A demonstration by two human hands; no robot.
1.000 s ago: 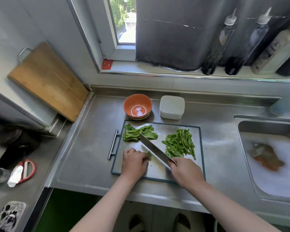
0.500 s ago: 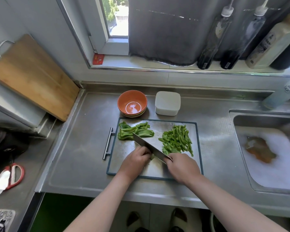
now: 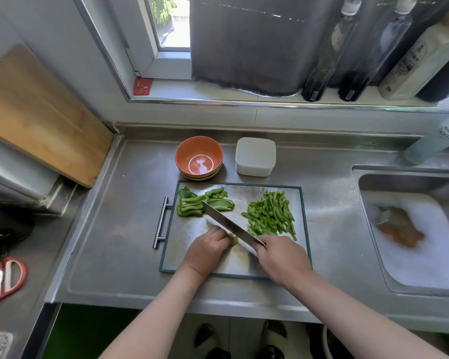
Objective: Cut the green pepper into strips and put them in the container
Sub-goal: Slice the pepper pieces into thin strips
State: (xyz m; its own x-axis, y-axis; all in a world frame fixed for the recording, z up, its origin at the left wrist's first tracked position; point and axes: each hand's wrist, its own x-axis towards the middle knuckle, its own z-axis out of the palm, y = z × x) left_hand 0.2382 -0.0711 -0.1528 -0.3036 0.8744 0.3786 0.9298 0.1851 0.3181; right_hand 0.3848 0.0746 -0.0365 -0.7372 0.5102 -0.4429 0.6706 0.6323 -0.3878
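The right hand (image 3: 283, 260) is curled tight round the handle of a knife (image 3: 231, 225), whose blade slants away up and to the left across the cutting board (image 3: 184, 244). Just left of the blade, the left hand (image 3: 208, 251) sits knuckles up with its fingers bent down onto a small piece of green pepper (image 3: 234, 239). Only a sliver of that piece shows between the fingertips and the steel.

Beyond the right hand, on the right half of the board, lies a loose heap of cut strips (image 3: 270, 216). The knife tip reaches the larger uncut pepper pieces (image 3: 192, 206), which lie at the board's far left corner.

Past the far edge of the board, on the steel table (image 3: 119, 229), a white square container (image 3: 255, 156) stands apart from the strips. A stack of orange bowls (image 3: 198, 158) sits just to its left. A sink (image 3: 399, 182) holding foamy water lies off to the right.
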